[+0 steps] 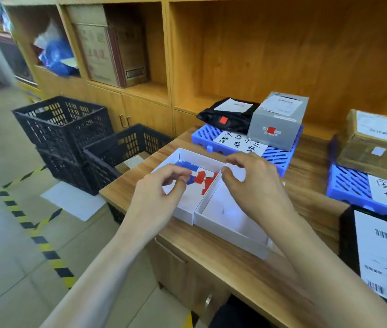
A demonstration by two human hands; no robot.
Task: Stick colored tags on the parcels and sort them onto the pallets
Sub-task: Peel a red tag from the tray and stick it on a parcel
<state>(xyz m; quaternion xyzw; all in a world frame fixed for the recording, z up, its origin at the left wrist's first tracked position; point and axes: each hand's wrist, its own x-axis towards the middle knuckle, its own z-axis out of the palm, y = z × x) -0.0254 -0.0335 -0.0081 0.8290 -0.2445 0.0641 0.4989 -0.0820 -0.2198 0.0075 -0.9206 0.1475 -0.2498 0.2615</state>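
Two open white trays sit side by side on the wooden desk; the left one holds loose red tags and blue tags. My left hand hovers over it, thumb and forefinger pinching a blue tag. My right hand curls over the divider and seems to pinch a white piece. A black bag parcel and a grey box, both red-tagged, rest on the left blue pallet. A white-tagged cardboard box is on the right blue pallet.
A black parcel with a barcode label lies at the desk's right front. Two black crates stand on the floor to the left, the nearer holding a parcel. Yellow-black tape marks the floor. Wooden shelving rises behind the desk.
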